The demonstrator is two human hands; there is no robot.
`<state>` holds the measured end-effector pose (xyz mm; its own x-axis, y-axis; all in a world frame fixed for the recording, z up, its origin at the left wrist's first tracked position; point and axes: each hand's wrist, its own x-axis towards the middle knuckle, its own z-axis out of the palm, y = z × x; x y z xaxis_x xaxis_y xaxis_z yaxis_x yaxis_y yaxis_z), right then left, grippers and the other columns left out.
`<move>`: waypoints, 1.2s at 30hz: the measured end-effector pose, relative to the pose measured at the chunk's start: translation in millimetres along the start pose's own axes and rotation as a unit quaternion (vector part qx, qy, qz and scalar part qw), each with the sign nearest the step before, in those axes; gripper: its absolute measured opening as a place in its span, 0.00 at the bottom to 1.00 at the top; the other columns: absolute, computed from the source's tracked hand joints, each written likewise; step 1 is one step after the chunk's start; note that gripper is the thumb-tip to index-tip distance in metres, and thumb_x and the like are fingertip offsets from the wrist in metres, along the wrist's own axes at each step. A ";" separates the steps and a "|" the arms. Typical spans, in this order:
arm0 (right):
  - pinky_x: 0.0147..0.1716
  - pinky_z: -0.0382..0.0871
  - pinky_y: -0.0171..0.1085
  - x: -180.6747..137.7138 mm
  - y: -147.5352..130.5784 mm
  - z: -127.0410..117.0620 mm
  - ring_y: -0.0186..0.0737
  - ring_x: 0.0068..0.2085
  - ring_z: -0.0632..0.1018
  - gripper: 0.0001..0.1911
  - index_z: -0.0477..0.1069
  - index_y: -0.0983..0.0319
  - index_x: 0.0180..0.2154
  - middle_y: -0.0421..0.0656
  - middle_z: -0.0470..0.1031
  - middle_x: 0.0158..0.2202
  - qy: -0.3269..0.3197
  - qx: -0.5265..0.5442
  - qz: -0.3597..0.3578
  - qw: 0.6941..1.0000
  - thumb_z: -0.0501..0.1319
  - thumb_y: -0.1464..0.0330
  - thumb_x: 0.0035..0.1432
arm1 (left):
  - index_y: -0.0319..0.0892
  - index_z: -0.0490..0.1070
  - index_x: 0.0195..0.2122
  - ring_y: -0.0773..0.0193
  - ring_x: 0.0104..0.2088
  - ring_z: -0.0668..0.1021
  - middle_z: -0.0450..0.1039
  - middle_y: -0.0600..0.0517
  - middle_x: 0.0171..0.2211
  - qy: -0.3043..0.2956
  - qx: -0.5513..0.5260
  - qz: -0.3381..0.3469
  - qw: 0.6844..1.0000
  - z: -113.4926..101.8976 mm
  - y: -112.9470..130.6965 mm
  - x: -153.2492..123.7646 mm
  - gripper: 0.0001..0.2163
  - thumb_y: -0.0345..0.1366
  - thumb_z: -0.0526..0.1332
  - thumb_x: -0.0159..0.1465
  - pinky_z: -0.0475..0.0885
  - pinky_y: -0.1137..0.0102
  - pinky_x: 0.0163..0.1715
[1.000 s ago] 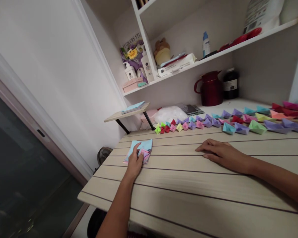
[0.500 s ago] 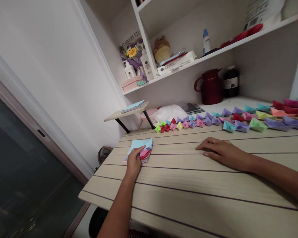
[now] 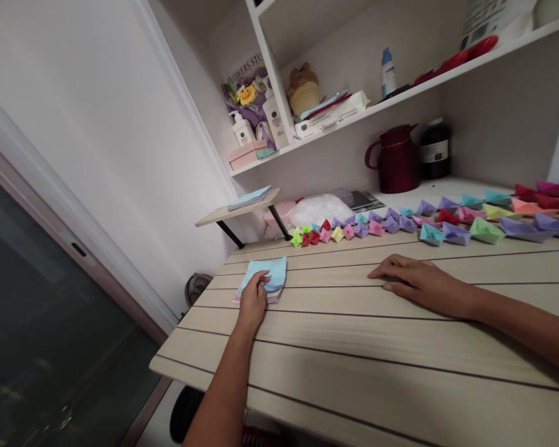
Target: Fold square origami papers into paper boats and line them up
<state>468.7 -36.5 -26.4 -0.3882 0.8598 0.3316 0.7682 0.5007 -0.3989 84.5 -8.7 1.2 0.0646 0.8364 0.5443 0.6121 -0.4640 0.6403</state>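
Observation:
A small stack of square coloured paper [image 3: 271, 268] lies on the left part of the table, light blue on top, with pink and lilac edges showing beneath. My left hand [image 3: 253, 302] is at its near right corner, fingers curled over the top sheets and gripping them; the sheet bulges a little beside the fingertips. How many sheets are gripped is hidden. Further right, my right hand [image 3: 417, 285] rests on the bare tabletop, fingers stretched out and thumb apart, holding nothing.
Rows of folded paper boats [image 3: 391, 223] run along the back of the wooden table [image 3: 354, 360]. A small raised stand [image 3: 209, 217] carries more paper [image 3: 249, 197] at the back left. Behind are a dark red jug [image 3: 398, 161], a dark bottle [image 3: 435, 149] and shelves [image 3: 326, 133].
The lifted corner of the stack, which showed pink and red sheets, has dropped back, and light blue covers the top under my left hand. My right hand has stayed in place.

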 end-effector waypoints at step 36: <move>0.48 0.65 0.50 0.0 1.6 -1.1 0.51 0.49 0.73 0.19 0.71 0.50 0.50 0.46 0.72 0.47 -0.007 0.005 0.000 1.000 0.50 0.55 0.62 | 0.43 0.76 0.43 0.57 0.47 0.75 0.77 0.48 0.43 -0.068 -0.069 -0.064 0.993 -9.4 7.3 -2.5 0.15 0.45 0.60 0.61 0.65 0.64 0.51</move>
<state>470.5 -35.8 -26.1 -0.3957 0.8608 0.3201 0.7633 0.5021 -0.4066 81.4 -16.9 9.6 0.1046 0.9181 0.3822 0.5086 -0.3796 0.7728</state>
